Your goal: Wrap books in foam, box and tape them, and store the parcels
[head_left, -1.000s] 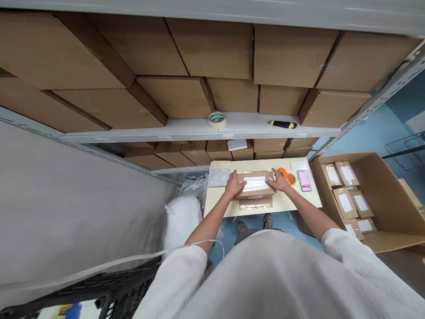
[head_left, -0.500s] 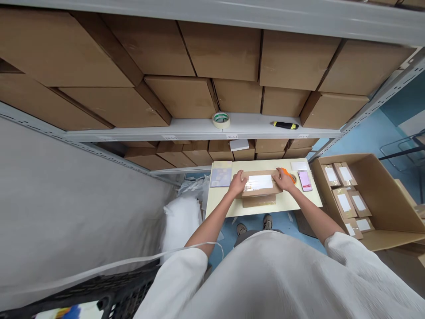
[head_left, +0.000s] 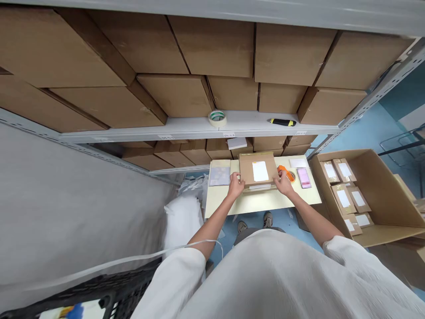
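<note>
Between my two hands is a brown cardboard box (head_left: 247,166) with a white label (head_left: 260,171) on its upper face. My left hand (head_left: 236,185) grips its near left corner, and my right hand (head_left: 283,182) has hold of the near right corner. The box is over the pale yellow table (head_left: 252,204); whether it rests fully on the top I cannot tell. Just beyond my right hand lies an orange tape dispenser (head_left: 286,173). A pink-screened phone (head_left: 303,177) and a white slip (head_left: 297,163) are at the table's right end.
A grey shelf (head_left: 192,124) stacked with cardboard boxes rises behind the table. On it lie a tape roll (head_left: 218,118) and a yellow-black cutter (head_left: 282,122). A large carton (head_left: 381,199) of labelled boxes stands right. White wrapping (head_left: 182,221) is at left; a flat packet (head_left: 219,176) lies on the table.
The cardboard box has been turned in my hands, so its broad face with the white label now faces up toward me. Both hands still hold its sides.
</note>
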Motion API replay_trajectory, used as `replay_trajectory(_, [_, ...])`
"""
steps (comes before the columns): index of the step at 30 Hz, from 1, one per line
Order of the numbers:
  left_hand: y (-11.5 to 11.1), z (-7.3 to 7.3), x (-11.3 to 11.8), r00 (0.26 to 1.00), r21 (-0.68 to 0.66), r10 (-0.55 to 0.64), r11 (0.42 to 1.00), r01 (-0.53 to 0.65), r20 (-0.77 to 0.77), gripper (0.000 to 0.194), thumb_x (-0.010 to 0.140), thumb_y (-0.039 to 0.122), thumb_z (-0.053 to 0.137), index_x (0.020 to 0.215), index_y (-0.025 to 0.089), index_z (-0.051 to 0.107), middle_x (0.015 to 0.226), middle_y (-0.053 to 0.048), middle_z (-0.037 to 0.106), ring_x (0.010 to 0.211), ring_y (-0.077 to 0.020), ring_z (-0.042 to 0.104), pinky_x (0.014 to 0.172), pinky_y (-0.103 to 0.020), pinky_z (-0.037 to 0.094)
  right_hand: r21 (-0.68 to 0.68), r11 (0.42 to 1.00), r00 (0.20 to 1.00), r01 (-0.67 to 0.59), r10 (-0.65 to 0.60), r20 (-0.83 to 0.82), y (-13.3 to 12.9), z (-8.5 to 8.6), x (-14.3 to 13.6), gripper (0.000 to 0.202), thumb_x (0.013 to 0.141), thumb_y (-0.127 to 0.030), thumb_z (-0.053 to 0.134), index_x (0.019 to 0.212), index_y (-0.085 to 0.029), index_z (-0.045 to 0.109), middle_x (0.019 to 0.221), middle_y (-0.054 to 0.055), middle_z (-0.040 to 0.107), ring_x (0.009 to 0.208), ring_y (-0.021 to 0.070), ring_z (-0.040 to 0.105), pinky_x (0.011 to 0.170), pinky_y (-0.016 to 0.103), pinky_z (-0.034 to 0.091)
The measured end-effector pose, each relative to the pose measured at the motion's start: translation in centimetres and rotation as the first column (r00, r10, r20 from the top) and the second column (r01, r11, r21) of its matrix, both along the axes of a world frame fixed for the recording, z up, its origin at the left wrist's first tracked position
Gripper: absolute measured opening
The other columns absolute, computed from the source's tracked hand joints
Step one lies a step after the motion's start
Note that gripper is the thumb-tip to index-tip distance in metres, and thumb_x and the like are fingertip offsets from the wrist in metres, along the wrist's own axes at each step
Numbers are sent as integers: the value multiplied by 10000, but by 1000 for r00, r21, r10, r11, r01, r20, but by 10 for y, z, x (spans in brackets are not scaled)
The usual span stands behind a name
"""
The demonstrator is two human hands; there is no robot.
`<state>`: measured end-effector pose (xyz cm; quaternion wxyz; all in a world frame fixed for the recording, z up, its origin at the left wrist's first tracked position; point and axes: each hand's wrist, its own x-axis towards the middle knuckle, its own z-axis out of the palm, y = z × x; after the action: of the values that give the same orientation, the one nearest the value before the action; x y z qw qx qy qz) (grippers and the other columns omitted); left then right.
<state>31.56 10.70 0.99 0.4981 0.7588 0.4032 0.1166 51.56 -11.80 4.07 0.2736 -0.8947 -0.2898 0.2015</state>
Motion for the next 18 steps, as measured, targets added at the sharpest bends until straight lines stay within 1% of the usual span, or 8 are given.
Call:
replay_trajectory(2, [-5,-21,-9,999,-59,-29,998,26,-46,686,883,184,690,1517,236,433,1491,-159,538,1139,-239,703,1107,-460,549,-33,999,996,-35,32,-86,-7,-18,-6,389,968,-482,508,1262,-248,404,1181,116,679,965,292,691,900,440,550])
replay_trajectory(4, [-7,-36,-16,992,-119,-74,991,62,-100,850,850,177,705,1620,210,344,1504,-185,556,1156,-257,713,1119,-473,548,-77,995,982,-60,45,-182,-13,-31,-8,409,956,-456,534,1284,-249,404,1117,85,688,919,275,700,899,431,560])
replay_trajectory(5, [-7,-41,-17,989,-137,-81,989,64,-123,895,850,190,708,1652,197,309,1510,-197,564,1175,-267,715,1128,-477,545,-93,994,976,-56,34,-215,-14,-34,-8,415,961,-453,533,1299,-246,410,1112,82,692,920,268,706,905,425,565])
replay_trajectory(7, [-4,-46,-14,987,-142,-59,989,38,-147,912,877,241,701,1683,178,278,1539,-217,564,1252,-295,700,1158,-488,525,-102,995,971,-3,-22,-237,-12,-36,-4,431,980,-461,519,1335,-230,436,1180,106,695,984,257,717,935,406,573])
replay_trajectory(10, [7,-45,-2,991,-118,2,993,-18,-135,856,940,342,664,1695,190,290,1625,-226,523,1424,-334,614,1210,-504,480,-63,992,962,110,-122,-246,-1,-30,7,491,994,-467,517,1410,-208,485,1389,157,652,1170,241,700,1015,358,568])
replay_trajectory(13, [18,-38,13,994,-112,14,993,-26,-109,849,969,449,655,1706,237,290,1679,-191,507,1506,-334,557,1231,-477,455,-32,983,936,182,-184,-301,13,-21,17,568,1000,-459,522,1504,-198,504,1517,167,606,1302,243,661,1094,333,541])
replay_trajectory(15, [22,-33,19,995,-150,9,988,-24,-103,848,985,502,638,1713,247,284,1671,-175,533,1496,-323,575,1220,-448,461,-32,977,916,211,-209,-342,18,-17,21,614,1010,-465,520,1558,-188,497,1533,167,611,1343,252,646,1128,333,520])
replay_trajectory(18, [23,-26,21,994,-279,4,960,-36,-112,821,1038,545,544,1728,212,248,1641,-179,574,1453,-306,620,1188,-429,485,-55,975,889,217,-220,-401,20,-15,19,655,1038,-488,496,1615,-178,475,1486,165,665,1324,262,665,1125,334,517])
